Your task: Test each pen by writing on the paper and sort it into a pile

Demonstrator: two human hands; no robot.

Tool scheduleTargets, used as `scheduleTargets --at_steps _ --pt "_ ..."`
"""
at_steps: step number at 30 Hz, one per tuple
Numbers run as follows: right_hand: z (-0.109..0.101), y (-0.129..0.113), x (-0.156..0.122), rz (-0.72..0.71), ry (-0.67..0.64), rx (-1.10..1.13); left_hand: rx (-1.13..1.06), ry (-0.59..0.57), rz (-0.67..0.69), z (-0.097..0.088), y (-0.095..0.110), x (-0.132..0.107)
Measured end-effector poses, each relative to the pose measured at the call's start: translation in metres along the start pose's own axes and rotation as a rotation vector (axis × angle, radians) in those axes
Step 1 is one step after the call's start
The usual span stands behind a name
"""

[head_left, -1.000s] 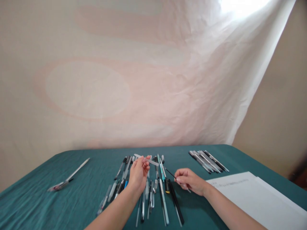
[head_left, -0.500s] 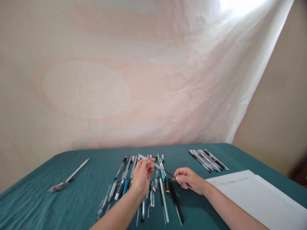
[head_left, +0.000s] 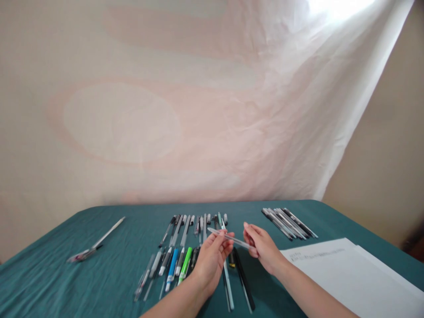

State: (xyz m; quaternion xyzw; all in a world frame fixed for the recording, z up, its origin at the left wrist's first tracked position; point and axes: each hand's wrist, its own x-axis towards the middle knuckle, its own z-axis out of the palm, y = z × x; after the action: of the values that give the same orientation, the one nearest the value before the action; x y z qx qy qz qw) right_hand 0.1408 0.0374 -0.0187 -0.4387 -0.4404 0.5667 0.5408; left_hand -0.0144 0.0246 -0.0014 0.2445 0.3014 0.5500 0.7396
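Observation:
A clear, slim pen barrel (head_left: 236,240) is pinched between the thumb and fingers of my left hand (head_left: 213,260), over the middle of the table. It slants down to the right, and its far end meets the lower curled fingers of my right hand (head_left: 263,249). The thumb and forefinger of that hand are closed just above the barrel; what lies between them, if anything, is hidden. Below my left hand lie a green highlighter (head_left: 185,265), a blue pen (head_left: 172,268) and a long black pen (head_left: 243,278).
Behind my hands is a row of grey and clear pens (head_left: 177,231). Several pens lie together (head_left: 288,223) at back right. White paper (head_left: 347,274) with handwriting covers the right front. A few pens (head_left: 99,243) lie at left on the green cloth (head_left: 43,265).
My left hand has shifted right with the barrel, uncovering the green highlighter. My right hand has risen and come closer, and the thin dark rod between the hands no longer shows.

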Motion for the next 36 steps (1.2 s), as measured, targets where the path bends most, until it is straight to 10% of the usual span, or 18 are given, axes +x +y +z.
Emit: scheduleTargets --at_steps 18,27,36 --pt "0.02 -0.016 -0.014 -0.234 0.201 -0.188 -0.106 -0.054 -0.21 0.003 -0.011 -0.014" --pt "0.008 -0.018 -0.006 -0.204 0.101 -0.261 -0.129 -0.069 -0.237 0.001 -0.012 -0.013" --pt "-0.012 0.0 0.06 -0.45 -0.128 -1.267 -0.182 -0.056 -0.218 -0.005 -0.015 -0.008"
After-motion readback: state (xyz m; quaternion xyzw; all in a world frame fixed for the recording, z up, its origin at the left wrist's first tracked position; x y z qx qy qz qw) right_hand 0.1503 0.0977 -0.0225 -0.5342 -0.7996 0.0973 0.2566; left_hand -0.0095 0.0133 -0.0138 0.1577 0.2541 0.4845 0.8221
